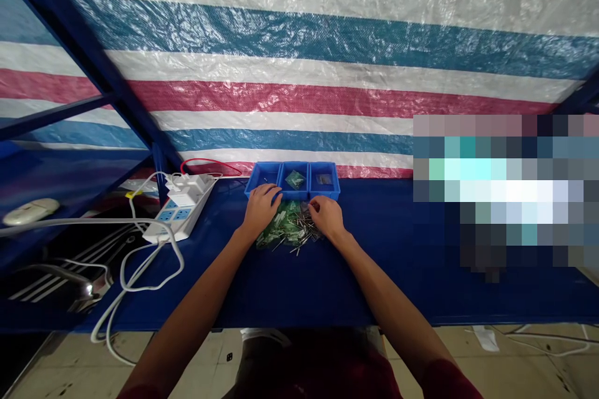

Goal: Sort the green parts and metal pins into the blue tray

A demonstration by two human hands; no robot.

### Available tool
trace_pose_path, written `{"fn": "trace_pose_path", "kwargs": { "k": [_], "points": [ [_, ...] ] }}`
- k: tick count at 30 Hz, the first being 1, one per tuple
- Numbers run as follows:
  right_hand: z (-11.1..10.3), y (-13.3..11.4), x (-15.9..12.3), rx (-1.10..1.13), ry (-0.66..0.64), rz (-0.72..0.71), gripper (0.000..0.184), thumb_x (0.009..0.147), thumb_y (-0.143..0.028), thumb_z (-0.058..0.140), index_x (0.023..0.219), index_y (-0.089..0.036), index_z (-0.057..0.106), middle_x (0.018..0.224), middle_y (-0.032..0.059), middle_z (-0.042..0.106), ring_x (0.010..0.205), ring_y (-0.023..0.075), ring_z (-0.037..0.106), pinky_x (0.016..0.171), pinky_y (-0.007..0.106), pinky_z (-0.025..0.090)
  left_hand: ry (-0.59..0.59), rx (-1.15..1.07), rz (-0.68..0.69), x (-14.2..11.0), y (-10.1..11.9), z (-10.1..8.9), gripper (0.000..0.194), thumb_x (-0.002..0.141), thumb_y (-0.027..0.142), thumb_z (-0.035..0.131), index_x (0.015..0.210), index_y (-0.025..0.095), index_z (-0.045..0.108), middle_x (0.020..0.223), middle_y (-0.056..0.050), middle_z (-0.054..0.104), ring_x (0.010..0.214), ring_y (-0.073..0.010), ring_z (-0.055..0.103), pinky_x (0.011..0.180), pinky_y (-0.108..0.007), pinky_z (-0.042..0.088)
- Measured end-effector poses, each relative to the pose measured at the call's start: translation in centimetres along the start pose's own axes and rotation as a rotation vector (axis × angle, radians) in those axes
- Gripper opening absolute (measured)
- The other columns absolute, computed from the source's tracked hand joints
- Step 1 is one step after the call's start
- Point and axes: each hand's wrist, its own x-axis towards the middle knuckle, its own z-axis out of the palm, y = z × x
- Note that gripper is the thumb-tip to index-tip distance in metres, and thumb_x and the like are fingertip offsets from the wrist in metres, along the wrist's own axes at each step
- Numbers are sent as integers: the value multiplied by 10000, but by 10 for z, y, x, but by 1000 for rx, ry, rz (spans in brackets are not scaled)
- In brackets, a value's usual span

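Note:
A mixed pile of small green and clear plastic packets [283,224] and thin metal pins or screws [302,230] lies on the blue tabletop. My left hand [262,207] rests at the pile's left side, fingers loosely stretched by the front wall of the left blue bin [253,186]. Over the pile's right edge, my right hand [326,215] has thumb and fingers pinched together; what they hold is too small to make out. The middle bin [294,195] contains a green packet [294,179]. A few small pieces [324,179] lie in the right bin [333,169].
A white power strip [180,218] with plugged-in adapters [186,189] stands left on the blue table [374,249]. Loose white cables [150,288] hang over the front edge. Striped plastic sheeting [299,62] rises behind the bins. Pixel blocks obscure the right side.

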Motion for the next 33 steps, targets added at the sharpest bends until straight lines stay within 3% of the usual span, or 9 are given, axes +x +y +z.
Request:
{"fn": "trace_pose_path", "kwargs": {
  "k": [9, 25, 33],
  "points": [
    [-4, -8, -4, -103, -190, -61, 195, 888, -366, 631, 978, -193, 646, 921, 39, 692, 859, 183, 631, 697, 257, 396, 29, -56, 90, -1, 8, -3, 251, 953, 249, 454, 1021, 194, 689, 1095, -92, 689, 1056, -256, 614, 933, -423, 444],
    [-5, -10, -4, -173, -229, -69, 145, 922, -319, 582, 929, -197, 660, 986, 46, 697, 939, 200, 632, 727, 263, 413, 40, -111, 153, -2, 9, -2, 243, 965, 258, 453, 1003, 203, 687, 1047, -79, 699, 1019, -236, 626, 925, -412, 452],
    [-4, -9, -2, -209, -264, -111, 163, 969, -280, 515, 994, -196, 652, 1028, 52, 676, 961, 187, 624, 751, 254, 422, 25, -118, 164, -3, 12, -3, 249, 965, 255, 447, 999, 197, 687, 1031, -79, 704, 1011, -233, 629, 923, -408, 454]
  ]
}}
